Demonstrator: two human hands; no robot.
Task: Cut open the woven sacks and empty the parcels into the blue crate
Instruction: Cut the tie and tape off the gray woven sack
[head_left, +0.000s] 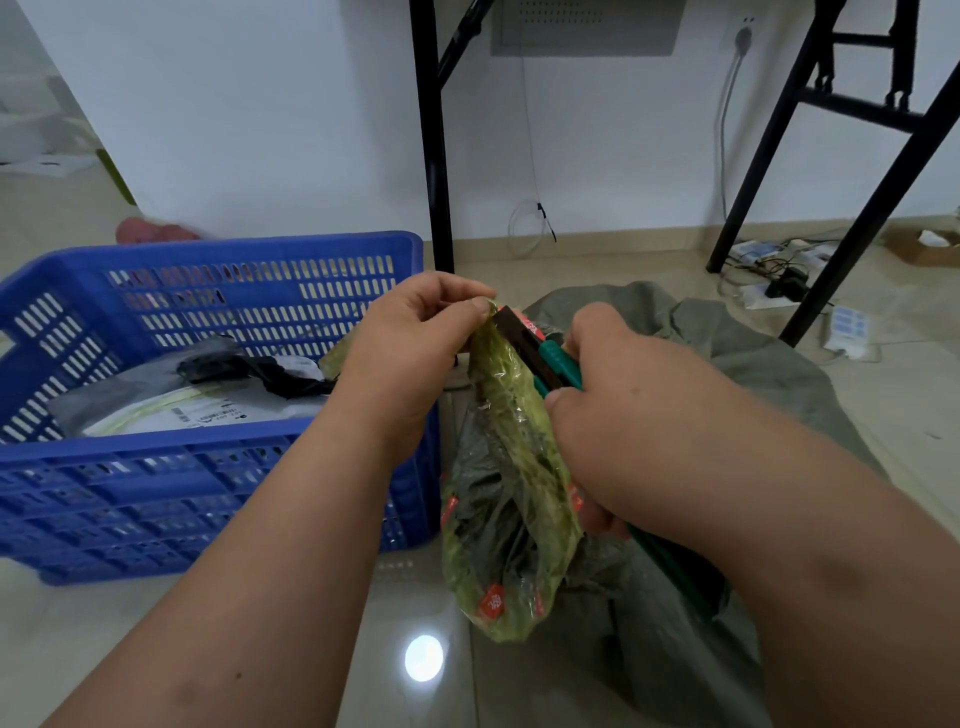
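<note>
Our left hand (410, 343) pinching the taped neck of the green woven sack (511, 478) at centre, our right hand (618, 410) gripping a green utility knife (545, 353) against it, blue crate (218, 457) with parcels (208, 400) at nine o'clock

The blue crate (218, 467) is perforated plastic — smooth, slightly shiny. At three o'clock of it, the crinkled sack (506, 467) is wrapped in glossy clear tape — the floor (395, 675) is polished, reflective tile.

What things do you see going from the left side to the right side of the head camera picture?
blue crate → left hand → taped green sack neck → green-handled cutter → right hand → black table leg
</note>
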